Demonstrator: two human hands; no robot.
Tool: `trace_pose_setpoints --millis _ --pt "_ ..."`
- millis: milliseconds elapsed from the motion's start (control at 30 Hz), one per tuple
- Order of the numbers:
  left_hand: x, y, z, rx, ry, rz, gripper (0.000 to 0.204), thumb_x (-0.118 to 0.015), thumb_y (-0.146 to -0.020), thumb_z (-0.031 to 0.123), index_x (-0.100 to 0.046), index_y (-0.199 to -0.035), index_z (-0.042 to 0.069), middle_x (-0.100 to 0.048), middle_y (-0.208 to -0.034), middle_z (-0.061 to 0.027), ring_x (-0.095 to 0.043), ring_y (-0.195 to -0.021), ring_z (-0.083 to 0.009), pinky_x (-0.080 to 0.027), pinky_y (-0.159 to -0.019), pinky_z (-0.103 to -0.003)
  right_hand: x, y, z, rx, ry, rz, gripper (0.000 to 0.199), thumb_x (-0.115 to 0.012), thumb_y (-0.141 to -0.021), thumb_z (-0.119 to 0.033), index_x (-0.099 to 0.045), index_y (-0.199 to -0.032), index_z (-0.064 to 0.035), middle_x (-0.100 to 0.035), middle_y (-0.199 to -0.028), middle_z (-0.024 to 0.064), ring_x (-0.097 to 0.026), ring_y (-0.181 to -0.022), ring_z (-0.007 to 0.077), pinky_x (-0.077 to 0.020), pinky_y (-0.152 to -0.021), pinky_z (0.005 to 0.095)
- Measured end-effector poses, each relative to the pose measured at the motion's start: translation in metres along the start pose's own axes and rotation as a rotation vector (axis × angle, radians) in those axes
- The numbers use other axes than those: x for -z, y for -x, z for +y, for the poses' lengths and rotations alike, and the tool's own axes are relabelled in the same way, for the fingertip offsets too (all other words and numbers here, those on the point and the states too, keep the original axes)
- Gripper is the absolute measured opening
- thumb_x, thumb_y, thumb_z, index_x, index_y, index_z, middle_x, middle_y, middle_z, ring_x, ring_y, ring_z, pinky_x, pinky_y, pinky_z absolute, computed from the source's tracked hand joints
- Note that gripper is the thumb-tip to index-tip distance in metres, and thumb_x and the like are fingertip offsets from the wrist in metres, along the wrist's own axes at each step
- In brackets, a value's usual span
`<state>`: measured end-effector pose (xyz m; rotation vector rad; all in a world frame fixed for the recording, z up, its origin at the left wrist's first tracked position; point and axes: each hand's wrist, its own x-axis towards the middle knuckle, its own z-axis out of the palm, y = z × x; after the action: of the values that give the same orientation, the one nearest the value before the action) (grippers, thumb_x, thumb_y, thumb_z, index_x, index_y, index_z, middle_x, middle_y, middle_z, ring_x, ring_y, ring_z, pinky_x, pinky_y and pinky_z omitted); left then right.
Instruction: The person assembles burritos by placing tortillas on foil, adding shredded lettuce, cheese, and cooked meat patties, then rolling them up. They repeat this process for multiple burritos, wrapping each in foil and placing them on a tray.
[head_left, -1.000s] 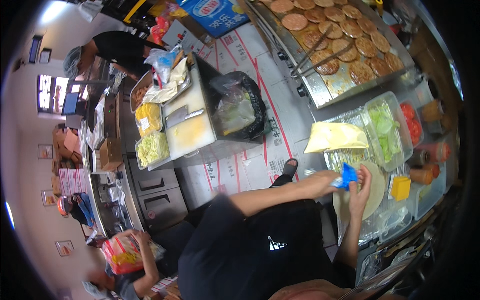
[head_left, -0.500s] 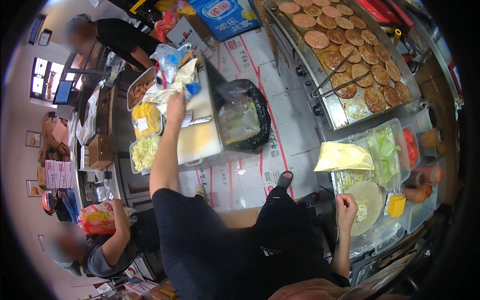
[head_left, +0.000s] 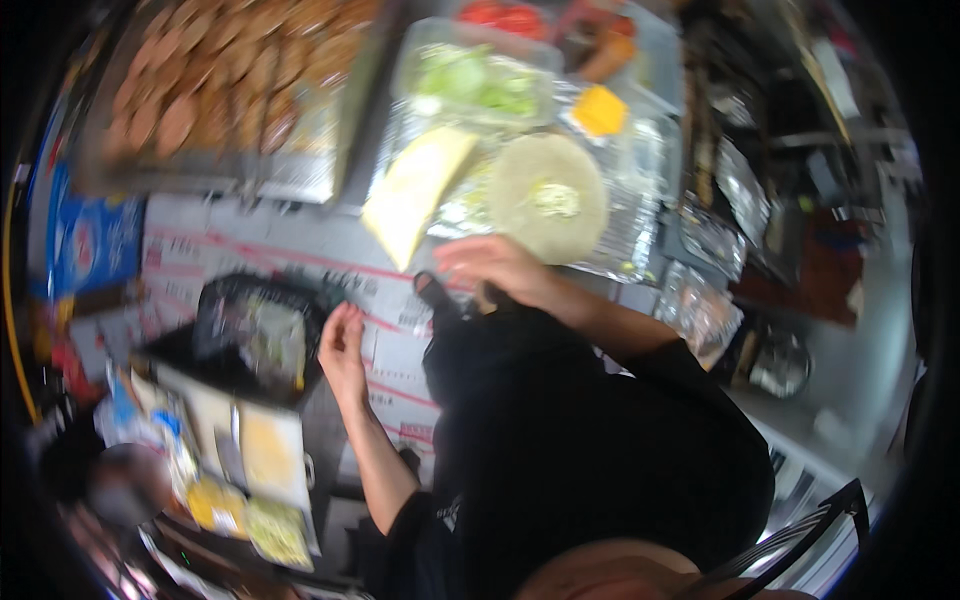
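The picture is motion-blurred. My right hand hovers at the near edge of the foil-covered counter, just below a round tortilla with a small heap of filling in its middle. Its fingers look spread, with nothing in them. My left hand hangs lower and to the left, above the floor mats and next to a black bin lined with a clear bag. It seems to hold nothing. A pale yellow wrapper sheet lies left of the tortilla.
Behind the tortilla stand a clear tub of lettuce, a yellow cheese piece and red tomato slices. A griddle of brown patties fills the upper left. Trays of yellow and green toppings sit lower left.
The view swung round sharply. My left hand came back from the topping trays toward my body. My right hand moved off the tortilla to the counter's near edge.
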<state>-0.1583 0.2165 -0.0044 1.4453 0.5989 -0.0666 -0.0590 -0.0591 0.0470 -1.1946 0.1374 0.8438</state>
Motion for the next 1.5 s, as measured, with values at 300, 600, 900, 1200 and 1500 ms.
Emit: trace_pose_setpoints --millis 300,600,900,1200,1500 --pt "-0.144 -0.001 -0.024 -0.024 -0.222 -0.386 0.022 -0.059 -0.092 0.002 -0.060 -0.113 -0.003 -0.065 -0.103 -0.0087 -0.060 -0.096 -0.0122 -0.047 -0.088 -0.026 0.106 0.056 0.040 0.231 0.471 0.434 0.015 -0.066 -0.086 -0.014 -0.065 -0.089 0.0003 -0.068 -0.081 0.0068 -0.063 -0.074 0.0104 -0.0490 -0.064 0.0254" --pt "-0.195 -0.019 -0.006 -0.391 -0.584 -0.188 0.022 -0.064 -0.084 -0.001 -0.060 -0.106 -0.003 -0.064 -0.097 -0.0105 -0.061 -0.081 -0.0143 -0.048 -0.071 -0.025 0.217 0.084 0.018 0.340 0.454 0.728 0.011 -0.063 -0.087 -0.007 -0.064 -0.094 0.0009 -0.069 -0.086 0.0087 -0.065 -0.078 0.0124 -0.0503 -0.069 0.0255" --pt "-0.162 -0.069 0.041 -0.697 -0.799 0.423 0.028 -0.066 -0.079 0.002 -0.057 -0.105 0.002 -0.052 -0.101 -0.0135 -0.053 -0.083 -0.0262 -0.046 -0.073 -0.035 0.194 0.041 -0.015 0.296 0.646 0.512 0.010 -0.063 -0.086 -0.008 -0.064 -0.094 -0.0017 -0.068 -0.083 0.0082 -0.063 -0.070 0.0127 -0.0467 -0.059 0.0251" --pt "-0.004 -0.189 0.081 -0.087 0.106 0.592 0.044 -0.064 -0.090 0.035 -0.043 -0.119 0.009 -0.053 -0.092 -0.0039 -0.053 -0.072 -0.0113 -0.044 -0.062 -0.026 0.101 -0.012 -0.013 0.378 0.666 0.329 0.010 -0.064 -0.084 -0.008 -0.065 -0.092 -0.0025 -0.067 -0.082 0.0086 -0.064 -0.071 0.0174 -0.0489 -0.061 0.0283" --pt "0.004 -0.192 0.090 -0.070 0.499 0.224 0.008 -0.052 -0.095 0.008 -0.048 -0.102 0.008 -0.058 -0.083 -0.0053 -0.059 -0.069 -0.0146 -0.052 -0.065 -0.025 -0.041 -0.086 -0.030 0.286 0.617 0.217 0.019 -0.066 -0.086 -0.010 -0.065 -0.102 0.0011 -0.068 -0.092 0.0113 -0.066 -0.078 0.0166 -0.0526 -0.070 0.0289"
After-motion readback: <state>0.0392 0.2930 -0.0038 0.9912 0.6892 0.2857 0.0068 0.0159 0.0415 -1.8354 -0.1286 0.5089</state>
